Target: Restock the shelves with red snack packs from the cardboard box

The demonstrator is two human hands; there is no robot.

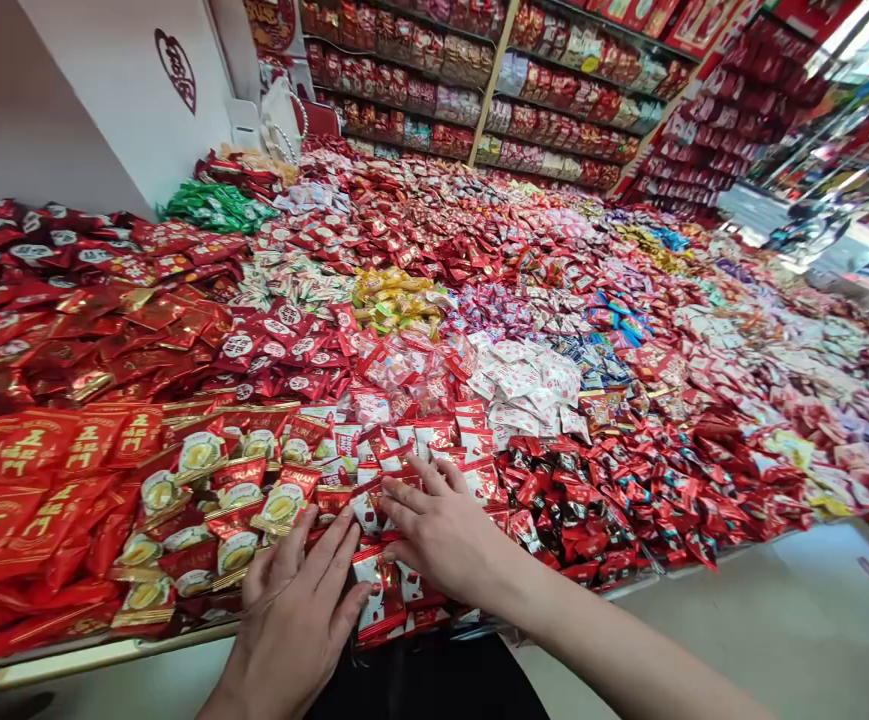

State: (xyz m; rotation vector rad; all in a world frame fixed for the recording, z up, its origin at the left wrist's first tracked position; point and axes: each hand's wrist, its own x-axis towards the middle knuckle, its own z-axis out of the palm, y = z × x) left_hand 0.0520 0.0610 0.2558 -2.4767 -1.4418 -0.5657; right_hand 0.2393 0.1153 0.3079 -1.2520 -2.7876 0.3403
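Note:
My left hand (299,605) lies with its fingers stretched out on the front edge of the candy display, touching the durian candies (239,495) and the small red and white candy packets (380,590) beside them. Farther right, my right hand (441,530) rests palm down on the same red and white packets, its fingers extended and slightly apart. Neither hand is wrapped around a packet; what lies under the palms is hidden. Close to my right wrist is a heap of shiny red and dark twist-wrapped candies (591,500).
Large red pouches (36,480) lie at the left front. White packets (528,385), yellow candies (396,300) and green packets (216,207) form piles farther back. Shelves of bagged sweets (404,50) line the back wall. A white pillar (126,90) stands at the left.

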